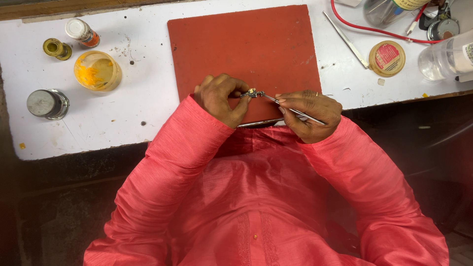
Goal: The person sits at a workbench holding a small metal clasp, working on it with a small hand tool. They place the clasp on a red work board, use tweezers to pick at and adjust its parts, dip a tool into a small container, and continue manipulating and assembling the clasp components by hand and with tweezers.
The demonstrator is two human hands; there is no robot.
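I see a white tabletop [123, 118] running across the upper half of the frame, scuffed and speckled with dark crumbs. A red square mat [236, 44] lies on it at top centre. At upper left stand a small white-capped bottle [82, 32], a small yellow-green jar [56, 49] and an open round tub of yellow paste [97, 71]; below them, at the left edge, sits a metal-lidded tin [48, 104]. At upper right I make out a thin metal rod [346, 40], a round red-topped lid [387, 58], a red cable [374, 30] and a clear plastic container [446, 58].
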